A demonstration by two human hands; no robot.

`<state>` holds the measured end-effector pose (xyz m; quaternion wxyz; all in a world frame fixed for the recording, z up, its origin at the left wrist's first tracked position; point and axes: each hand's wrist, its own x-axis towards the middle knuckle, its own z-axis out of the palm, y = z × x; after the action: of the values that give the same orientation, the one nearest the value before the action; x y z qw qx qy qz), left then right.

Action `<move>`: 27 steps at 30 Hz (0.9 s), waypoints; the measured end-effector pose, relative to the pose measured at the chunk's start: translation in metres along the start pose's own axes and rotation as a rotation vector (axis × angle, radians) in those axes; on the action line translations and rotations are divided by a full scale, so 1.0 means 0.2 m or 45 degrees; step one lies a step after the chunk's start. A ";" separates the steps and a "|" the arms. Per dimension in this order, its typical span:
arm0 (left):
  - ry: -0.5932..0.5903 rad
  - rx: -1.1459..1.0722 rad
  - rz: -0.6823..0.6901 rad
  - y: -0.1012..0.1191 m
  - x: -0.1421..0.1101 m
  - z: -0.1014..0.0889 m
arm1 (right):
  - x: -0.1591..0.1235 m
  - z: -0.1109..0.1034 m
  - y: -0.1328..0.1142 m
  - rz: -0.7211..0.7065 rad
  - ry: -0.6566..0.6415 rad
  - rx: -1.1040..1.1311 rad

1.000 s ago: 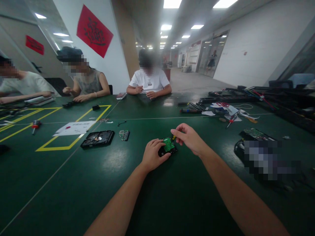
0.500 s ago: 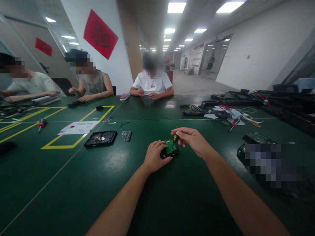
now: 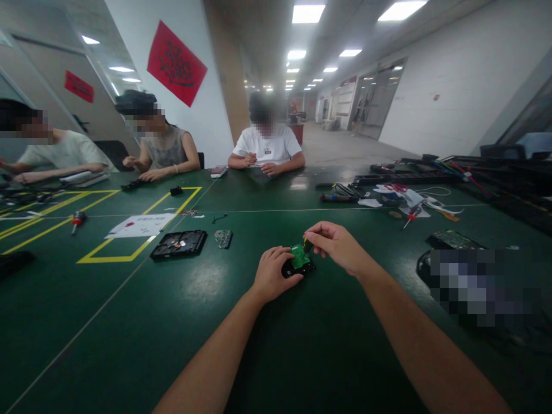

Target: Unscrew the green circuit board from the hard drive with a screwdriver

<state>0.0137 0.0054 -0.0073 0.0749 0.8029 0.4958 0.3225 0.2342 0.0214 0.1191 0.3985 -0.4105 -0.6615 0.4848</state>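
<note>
A small black hard drive [image 3: 307, 269] with a green circuit board [image 3: 299, 256] facing up lies on the green table in front of me. My left hand [image 3: 272, 271] grips its left side, thumb along the near edge and fingers over the far edge. Between the fingertips of my right hand [image 3: 331, 241] is a short screwdriver [image 3: 307, 246] with a black and yellow handle. It stands nearly upright over the board's right part. Its tip is too small to make out.
Left of the drive lie a loose circuit board [image 3: 223, 238] and a black plastic case [image 3: 179, 244]. A red-handled screwdriver [image 3: 78, 219] lies farther left. At right are cables, tools [image 3: 338, 198] and another circuit board [image 3: 455, 240]. Several people [image 3: 267, 146] sit across the table.
My right fingers have shifted on the screwdriver and now cover more of its handle. My left hand and the hard drive stay together in nearly the same place.
</note>
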 end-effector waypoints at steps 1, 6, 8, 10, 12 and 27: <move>-0.002 -0.003 0.000 0.00 0.00 0.00 | 0.00 0.00 0.00 0.015 0.013 0.045; 0.009 -0.009 0.001 -0.01 0.00 0.01 | 0.04 0.00 0.04 0.150 0.101 0.277; 0.007 -0.010 0.003 -0.01 0.00 0.01 | 0.04 0.00 0.04 0.156 0.122 0.311; 0.005 -0.009 0.002 -0.01 0.00 0.01 | 0.03 0.00 0.04 0.130 0.068 0.315; 0.000 -0.009 0.002 0.00 0.00 0.00 | 0.02 0.01 0.03 0.101 -0.038 0.288; 0.010 0.001 0.004 0.00 0.00 0.00 | 0.01 0.03 0.00 0.101 0.032 0.193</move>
<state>0.0143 0.0053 -0.0078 0.0723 0.8025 0.4948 0.3255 0.2274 0.0221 0.1172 0.4171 -0.4114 -0.6011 0.5436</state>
